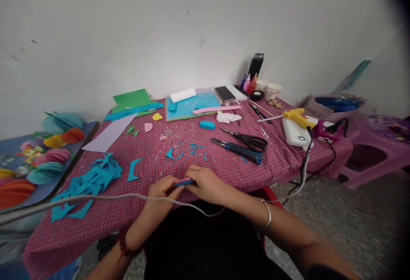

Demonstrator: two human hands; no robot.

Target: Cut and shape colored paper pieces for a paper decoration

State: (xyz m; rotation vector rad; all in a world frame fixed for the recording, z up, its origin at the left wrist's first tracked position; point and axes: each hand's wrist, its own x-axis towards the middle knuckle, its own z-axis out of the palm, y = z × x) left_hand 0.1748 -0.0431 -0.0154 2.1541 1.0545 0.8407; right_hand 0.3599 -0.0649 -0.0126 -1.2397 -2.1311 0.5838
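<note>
Gripping is done by both hands in the head view: the left grip (161, 193) and the right grip (206, 183) are closed at either end of a small blue-and-pink piece (185, 182), which is held at the near edge of the counter (282, 164). How its layers are joined cannot be made out.

With that piece taken as the clock's centre and twelve pointing to the wall, small blue offcuts (194, 148) are strewn at twelve o'clock, and farther that way a white roll (182, 95) is laid on a blue sheet (185, 106). At one o'clock a rounded blue piece (207, 125) is seen, with a phone (225, 93) and a black flask (256, 67) set well beyond it. Black-handled scissors (251, 140) and a blue-and-black cutter (238, 150) are placed side by side at two o'clock; farther along, a yellow glue gun (299, 118) is rested on a white box (295, 132). At nine o'clock a heap of blue strips (92, 179) is piled, and paper ornaments (51, 156) are gathered well past it, off the counter. Lilac paper (110, 135) is spread at ten, green paper (132, 97) at eleven. A pale cable (128, 196) is seen passing in front of the left wrist.
</note>
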